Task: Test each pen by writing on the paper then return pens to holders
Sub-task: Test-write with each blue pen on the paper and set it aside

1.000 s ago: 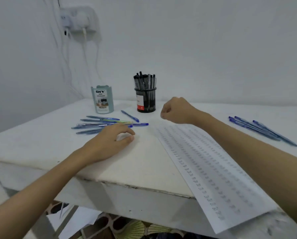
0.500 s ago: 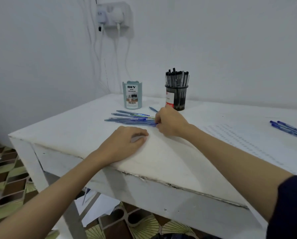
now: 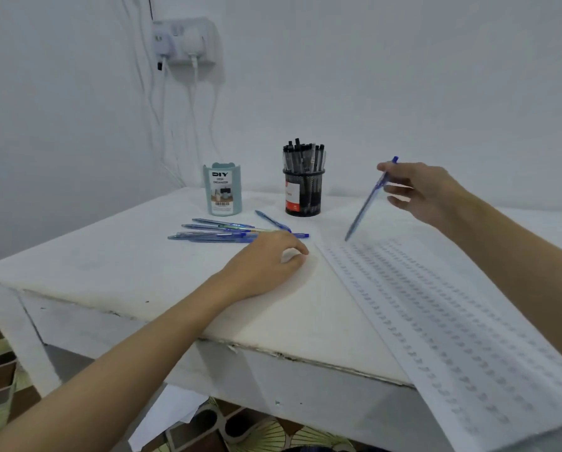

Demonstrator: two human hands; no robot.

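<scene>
My right hand [image 3: 420, 190] holds a blue pen [image 3: 367, 203] near its top end, tip slanting down over the far end of the paper [image 3: 436, 314], a long white sheet covered in rows of small marks. My left hand [image 3: 266, 265] rests on the table, fingers curled, holding nothing. Just beyond it lie several blue pens [image 3: 220, 231] in a loose bunch. Behind them stand a teal holder [image 3: 222, 189] labelled DIY and a black mesh holder [image 3: 303, 195] full of dark pens.
The white table [image 3: 126, 265] has a chipped front edge close to me. The paper hangs over that edge at the right. A wall socket [image 3: 185, 40] with plugs and hanging cables sits above the table's far left. Patterned floor tiles and loose paper lie below.
My right hand took one blue pen from the bunch and lifted it to the right, over the paper. The left hand stayed put. The camera swung back to the right.
</scene>
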